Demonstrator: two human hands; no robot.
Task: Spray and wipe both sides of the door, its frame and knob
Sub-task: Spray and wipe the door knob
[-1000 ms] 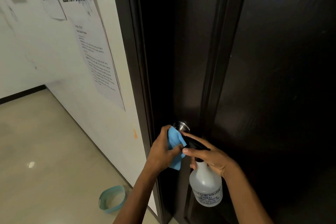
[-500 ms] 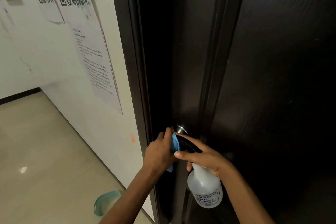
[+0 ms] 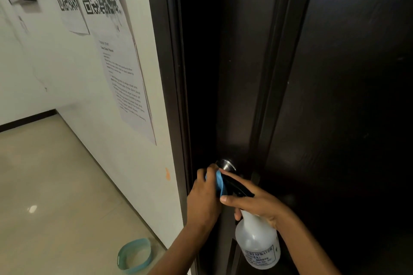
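Observation:
A dark brown door (image 3: 346,96) fills the right half of the view, with its dark frame (image 3: 163,73) at its left. A silver knob (image 3: 225,165) sticks out of the door at hand height. My left hand (image 3: 204,196) grips a blue cloth (image 3: 220,182) just below and left of the knob. My right hand (image 3: 254,204) holds a translucent spray bottle (image 3: 257,245) by its black trigger head, which points toward the knob. The cloth is mostly hidden between the two hands.
A white wall (image 3: 78,87) at left carries taped paper sheets (image 3: 125,80) with QR codes and text. A teal ring-shaped object (image 3: 134,254) lies on the beige floor (image 3: 44,185) beside the frame's foot.
The left hand with the cloth has closed in under the knob, and less of the cloth shows. The spray bottle has stayed beside it.

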